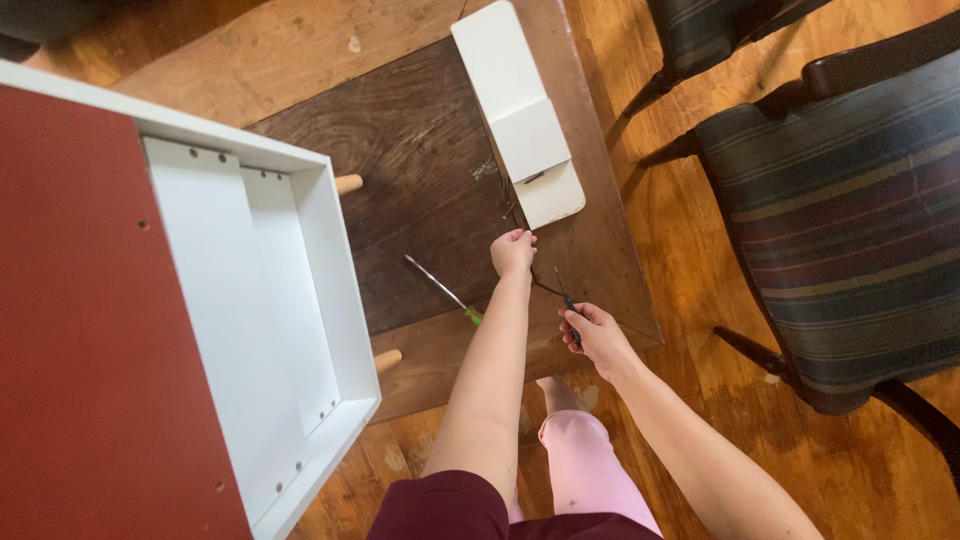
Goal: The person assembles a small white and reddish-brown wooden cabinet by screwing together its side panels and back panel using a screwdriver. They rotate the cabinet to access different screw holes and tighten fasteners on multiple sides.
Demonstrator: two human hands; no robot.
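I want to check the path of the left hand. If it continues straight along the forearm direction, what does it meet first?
Probably the white panel lying on the dark wooden table: the left hand points up the picture toward the panel's rounded near end. Only bare tabletop lies between, though depth is hard to judge.

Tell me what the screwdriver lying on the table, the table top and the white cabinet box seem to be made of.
Screwdriver: shiny grey shaft, likely steel; translucent green handle, probably plastic.
Table top: wood, with dark stained grain in the middle and a lighter worn border.
White cabinet box: smooth matte white panels with drilled holes, probably laminated board; its outer face is red. Pale round pegs, likely wooden dowels, stick out at its side.
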